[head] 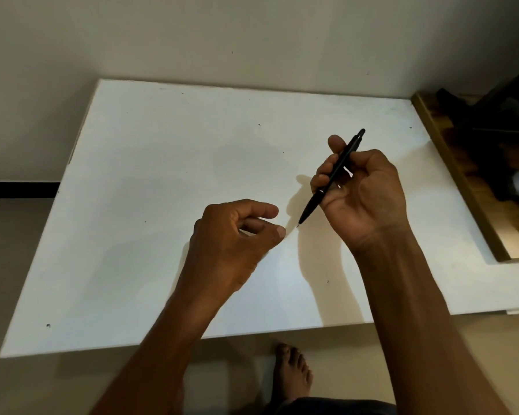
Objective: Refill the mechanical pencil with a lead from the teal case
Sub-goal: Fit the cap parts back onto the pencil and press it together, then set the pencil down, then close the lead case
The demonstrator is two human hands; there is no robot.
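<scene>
A bare foot (292, 374) stood on the floor just off the near edge of the white table (162, 175), and both forearms reached over that edge above the tabletop. The right hand (361, 191) was closed around the barrel of a black mechanical pencil (331, 176), held slantwise above the table with its clip end up toward the far edge and its fine tip pointing down toward the left hand (237, 235). That hand hung beside the tip, not touching it, its thumb and forefinger curled near each other with nothing visible between them.
</scene>
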